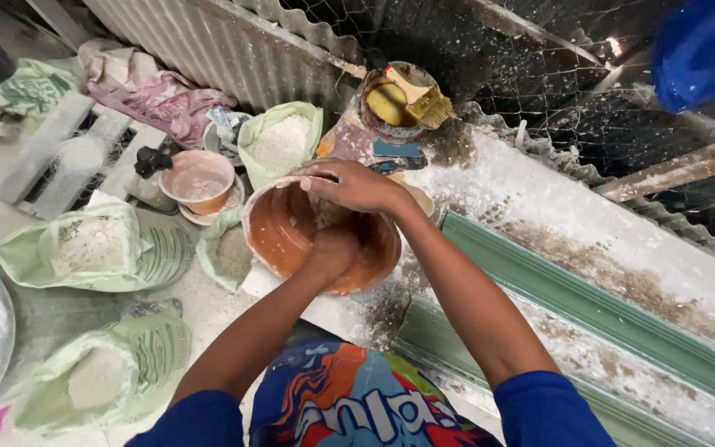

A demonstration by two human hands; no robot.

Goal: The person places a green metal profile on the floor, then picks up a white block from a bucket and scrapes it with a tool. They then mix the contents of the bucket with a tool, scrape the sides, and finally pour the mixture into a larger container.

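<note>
An orange plastic bowl [279, 236] smeared with pale paste sits on the edge of a white, powder-dusted slab [539, 199]. My left hand [333, 252] is down inside the bowl, fingers closed and buried in the paste. My right hand [353, 184] lies over the bowl's far rim, gripping it. Both forearms reach forward from blue sleeves.
Green sacks of white powder [93, 244] [279, 141] [101, 377] lie on the floor at left, beside a smaller orange bowl [199, 180]. A tin with a yellow brush [407, 99] stands behind the bowl. Corrugated sheet and wire mesh run behind; a green moulding [589, 306] lies at right.
</note>
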